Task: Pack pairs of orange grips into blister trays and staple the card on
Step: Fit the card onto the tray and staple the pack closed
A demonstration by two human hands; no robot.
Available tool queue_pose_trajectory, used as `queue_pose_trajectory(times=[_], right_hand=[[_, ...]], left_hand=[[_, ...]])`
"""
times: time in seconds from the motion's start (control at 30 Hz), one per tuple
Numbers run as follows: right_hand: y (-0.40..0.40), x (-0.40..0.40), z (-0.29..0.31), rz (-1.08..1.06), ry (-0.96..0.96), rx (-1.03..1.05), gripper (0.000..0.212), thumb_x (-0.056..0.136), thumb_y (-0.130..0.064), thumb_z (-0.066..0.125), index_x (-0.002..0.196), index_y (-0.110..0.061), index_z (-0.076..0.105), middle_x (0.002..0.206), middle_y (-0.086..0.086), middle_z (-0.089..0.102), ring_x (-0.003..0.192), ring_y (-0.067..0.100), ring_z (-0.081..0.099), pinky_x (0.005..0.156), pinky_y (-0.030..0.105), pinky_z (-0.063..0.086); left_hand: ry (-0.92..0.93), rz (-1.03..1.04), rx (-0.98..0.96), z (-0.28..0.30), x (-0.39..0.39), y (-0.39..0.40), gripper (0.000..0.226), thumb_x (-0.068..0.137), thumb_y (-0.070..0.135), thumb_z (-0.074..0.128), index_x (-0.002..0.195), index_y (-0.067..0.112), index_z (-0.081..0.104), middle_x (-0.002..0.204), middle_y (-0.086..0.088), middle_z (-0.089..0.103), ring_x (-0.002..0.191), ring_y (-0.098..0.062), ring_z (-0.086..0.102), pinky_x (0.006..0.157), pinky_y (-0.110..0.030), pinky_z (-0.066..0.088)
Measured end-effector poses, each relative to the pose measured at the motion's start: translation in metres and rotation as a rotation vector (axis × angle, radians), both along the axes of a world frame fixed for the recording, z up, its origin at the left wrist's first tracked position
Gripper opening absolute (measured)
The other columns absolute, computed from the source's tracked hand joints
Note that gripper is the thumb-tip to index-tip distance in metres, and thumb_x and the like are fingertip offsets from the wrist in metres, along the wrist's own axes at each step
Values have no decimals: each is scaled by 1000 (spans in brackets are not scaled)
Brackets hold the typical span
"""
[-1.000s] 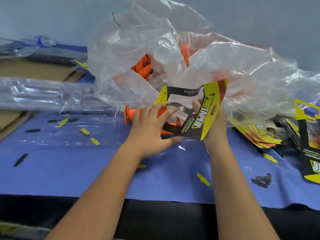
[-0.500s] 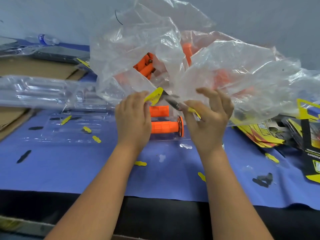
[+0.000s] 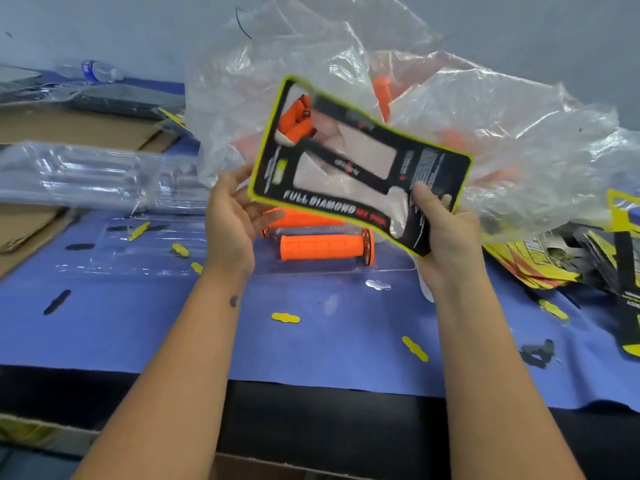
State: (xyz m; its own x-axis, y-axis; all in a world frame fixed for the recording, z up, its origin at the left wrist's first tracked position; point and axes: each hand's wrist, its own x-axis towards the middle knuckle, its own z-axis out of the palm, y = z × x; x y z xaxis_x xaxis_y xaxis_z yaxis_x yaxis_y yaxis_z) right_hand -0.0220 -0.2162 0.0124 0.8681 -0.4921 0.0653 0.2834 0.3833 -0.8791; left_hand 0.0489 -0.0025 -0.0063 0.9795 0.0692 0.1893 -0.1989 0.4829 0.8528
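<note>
Both hands hold up a black die-cut packaging card with a yellow-green border (image 3: 356,164), tilted, above the table. The left hand (image 3: 230,223) pinches its lower left corner between thumb and fingers; the right hand (image 3: 446,233) grips the lower right edge, thumb on the printed face (it reads FULL DIAMOND). Beneath the card, two ribbed orange rubber grips (image 3: 322,247) lie side by side in a clear plastic blister tray (image 3: 391,265) on the blue table cover (image 3: 311,341).
</note>
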Motion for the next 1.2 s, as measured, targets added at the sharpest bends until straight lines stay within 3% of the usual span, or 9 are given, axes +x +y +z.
queue_pose_trajectory(times=[0.1,0.17,0.33,0.47,0.67,0.8,0.93,1.07,1.2], right_hand=[[3,0,-3,15,113,-290,9,88,-9,70,83,-15,73,74,-6,72,69,14,67,76,45,57],[6,2,-6,-9,147,-453,10,86,-11,71,79,-18,73,70,-5,71,66,14,65,71,43,57],[10,6,-11,-44,153,-582,10,85,-14,69,91,-21,71,81,-4,73,78,18,67,80,50,58],[8,8,-12,-124,156,-539,25,80,-10,59,95,-30,63,87,6,66,79,22,61,81,56,55],[4,9,-15,-177,145,-543,36,85,-7,62,115,-27,59,73,-3,62,67,13,55,71,36,51],[7,9,-18,-253,202,-750,41,84,-11,62,121,-29,54,73,-8,60,68,11,56,68,29,46],[9,8,-17,-404,312,-1038,45,84,-19,62,128,-22,54,104,-3,64,99,22,59,82,38,47],[8,8,-21,-452,287,-1140,42,83,-20,65,125,-18,59,120,8,56,112,27,50,85,29,37],[9,10,-25,-419,274,-1217,35,84,-20,66,119,-19,67,119,10,54,112,28,49,91,30,39]], left_hand=[[46,-134,-135,-2,6,9,58,102,48,19,112,7,58,75,-4,72,69,-26,67,59,-30,52],[85,-117,-103,-2,6,11,50,101,46,31,107,8,63,74,-7,72,67,-23,65,63,-30,53],[71,248,397,-6,8,11,21,89,11,61,74,24,67,57,12,66,56,-3,59,62,-22,49],[55,509,853,-11,6,17,18,80,23,59,64,29,62,59,17,59,64,-10,56,55,-22,39],[77,556,1014,-10,4,14,9,81,31,55,78,26,63,63,17,55,72,-16,55,53,-24,32],[50,542,1020,-12,4,14,23,81,31,58,103,26,63,71,16,58,78,-14,55,55,-22,33],[-61,529,1124,-17,7,15,25,87,23,57,108,19,69,100,-2,68,100,-27,58,79,-37,49],[-138,553,1129,-17,9,12,32,90,22,53,119,18,66,123,-5,63,114,-30,53,97,-37,40],[-353,566,1167,-16,3,7,36,87,23,54,123,20,62,122,2,63,110,-28,52,94,-35,36]])
